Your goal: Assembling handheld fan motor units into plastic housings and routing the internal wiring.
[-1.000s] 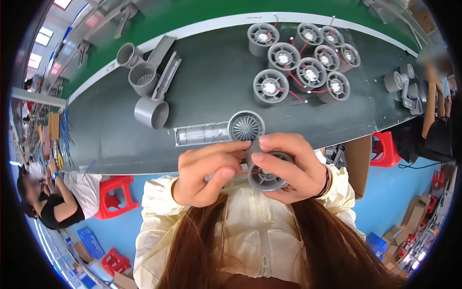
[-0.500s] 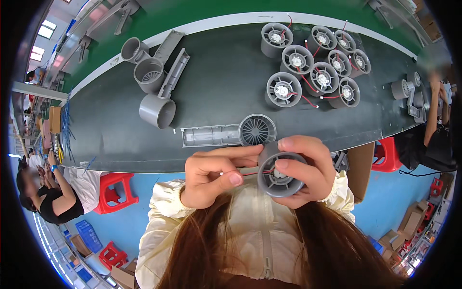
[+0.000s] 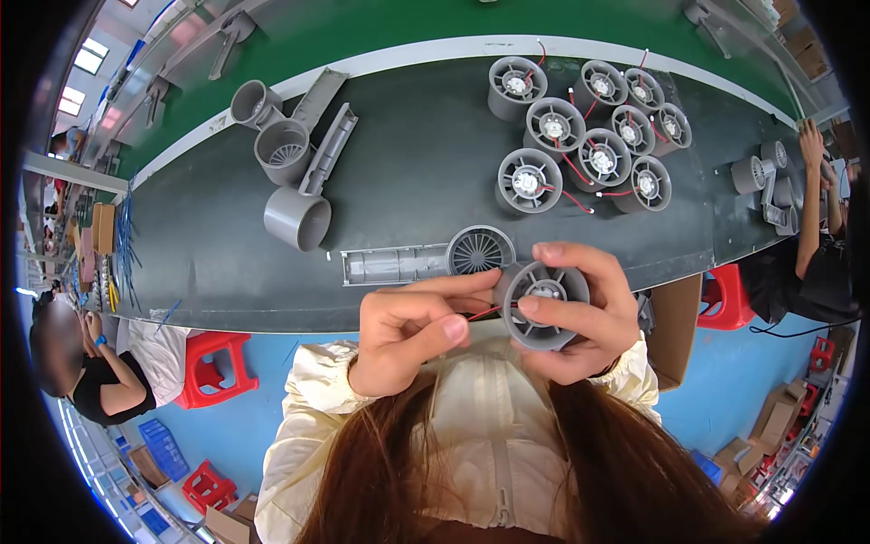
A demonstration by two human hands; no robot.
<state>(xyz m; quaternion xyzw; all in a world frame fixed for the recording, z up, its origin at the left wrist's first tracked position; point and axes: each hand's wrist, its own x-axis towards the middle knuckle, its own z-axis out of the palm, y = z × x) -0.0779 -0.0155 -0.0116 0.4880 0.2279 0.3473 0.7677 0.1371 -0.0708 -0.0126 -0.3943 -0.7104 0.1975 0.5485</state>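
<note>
My right hand (image 3: 598, 317) is wrapped round a grey cylindrical fan housing (image 3: 542, 342), whose open end with spokes and a white motor centre is turned up. A red wire (image 3: 485, 314) runs out of it to my left hand (image 3: 403, 340), which pinches the wire between thumb and fingers; the wire's end is hidden there. Just beyond my hands, a grey half-shell part with a long trough and a round grille cup (image 3: 399, 265) lies on the dark work table (image 3: 399, 172).
Several similar fan housings (image 3: 555, 124) with red wires stand at the far right of the table. Grey half-shell parts (image 3: 283, 150) lie at the far left. People sit at both sides, near red stools (image 3: 216, 370). A cardboard box (image 3: 675, 331) stands right of me.
The fan housing has moved slightly right and tilted in my right hand. My left hand has shifted a little right, still pinching the wire. The co-worker at right has raised their hands.
</note>
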